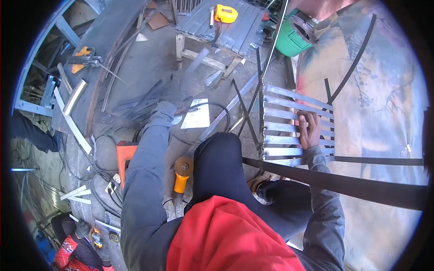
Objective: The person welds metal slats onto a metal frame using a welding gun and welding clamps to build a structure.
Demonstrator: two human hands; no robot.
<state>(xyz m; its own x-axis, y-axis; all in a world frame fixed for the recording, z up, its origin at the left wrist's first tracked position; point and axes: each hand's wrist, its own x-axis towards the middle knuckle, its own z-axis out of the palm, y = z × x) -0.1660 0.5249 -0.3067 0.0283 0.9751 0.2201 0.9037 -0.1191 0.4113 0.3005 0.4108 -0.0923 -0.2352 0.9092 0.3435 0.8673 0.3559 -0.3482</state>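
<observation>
My right hand (309, 128) lies over the slatted metal frame (281, 113), fingers bent and gripping its bright flat slats. Dark bars cross and stick out from this frame on several sides. My left hand (172, 89) reaches forward over the floor and is smeared by motion, so its fingers do not show clearly. A blurred flat metal strip (197, 62) slants just beyond that hand; whether it is held I cannot make out. Below the left forearm, a yellow angle grinder (181, 175) stands on the floor beside my knee, its disc facing up.
A metal stool (217, 29) bears a yellow tape measure (226, 14). A green bucket (291, 37) stands at its right. Cables (106, 180), metal offcuts (74, 128) and a yellow-handled tool (83, 59) lie leftward. Another person (79, 250) works at lower left.
</observation>
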